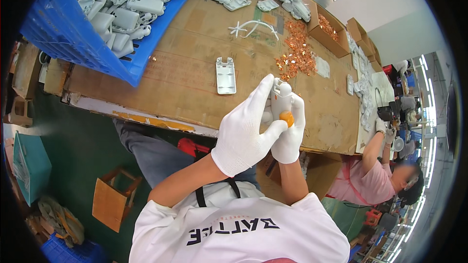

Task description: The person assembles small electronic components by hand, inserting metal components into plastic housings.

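My left hand [243, 134], in a white knit glove, is closed around the near left side of a white plastic housing [280, 95]. My right hand [291, 139], also gloved, wraps the same housing from the right. The housing stands tilted up between both palms, its notched end facing away from me. A round orange piece [287, 118] shows at my left thumb tip; whether it is part of the housing or a cover on the thumb, I cannot tell. An open white shell [225, 78] lies on the cardboard-covered table [180, 73], left of my hands.
A blue crate [141, 63] full of white shells stands at the far left. Small copper-coloured parts [296, 53] lie heaped beyond my hands, near a cardboard box [336, 44] of them. White strips [253, 28] and more shells [239, 3] lie farther back. A co-worker [373, 180] works at right.
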`<state>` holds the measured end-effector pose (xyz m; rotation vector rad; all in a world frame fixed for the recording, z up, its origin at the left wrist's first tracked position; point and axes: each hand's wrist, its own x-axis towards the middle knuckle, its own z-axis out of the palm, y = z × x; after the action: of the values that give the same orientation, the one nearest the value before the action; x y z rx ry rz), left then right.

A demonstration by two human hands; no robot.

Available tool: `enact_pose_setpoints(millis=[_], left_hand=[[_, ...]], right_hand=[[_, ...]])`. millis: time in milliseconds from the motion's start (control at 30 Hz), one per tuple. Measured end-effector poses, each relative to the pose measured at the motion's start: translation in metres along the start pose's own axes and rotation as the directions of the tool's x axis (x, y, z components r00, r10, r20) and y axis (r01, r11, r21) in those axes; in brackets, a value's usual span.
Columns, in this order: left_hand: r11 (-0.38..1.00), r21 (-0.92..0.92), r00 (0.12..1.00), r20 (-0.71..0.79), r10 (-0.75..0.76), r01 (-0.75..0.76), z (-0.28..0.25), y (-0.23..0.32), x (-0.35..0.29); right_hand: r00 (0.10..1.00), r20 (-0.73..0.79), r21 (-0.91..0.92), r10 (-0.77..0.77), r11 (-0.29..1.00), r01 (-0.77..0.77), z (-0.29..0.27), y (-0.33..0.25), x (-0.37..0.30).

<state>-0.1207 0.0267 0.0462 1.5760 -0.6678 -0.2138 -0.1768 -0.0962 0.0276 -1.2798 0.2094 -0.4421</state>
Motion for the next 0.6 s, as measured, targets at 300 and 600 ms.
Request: enact_pose_setpoints(millis=[300, 600], left_hand=[[0.995, -0.071, 0.992, -0.108, -0.070, 0.063, 0.002, -0.008, -0.011], [0.928, -0.358, 0.944, -0.259, -0.202, 0.100, 0.007, -0.014, -0.016]], right_hand=[[0.993, 0.038, -0.308, -0.112, 0.944, 0.118, -0.010, 0.014, 0.001], [0.839, 0.390, -0.691, -0.379, 0.482, 0.539, 0.002, 0.010, 0.011]])
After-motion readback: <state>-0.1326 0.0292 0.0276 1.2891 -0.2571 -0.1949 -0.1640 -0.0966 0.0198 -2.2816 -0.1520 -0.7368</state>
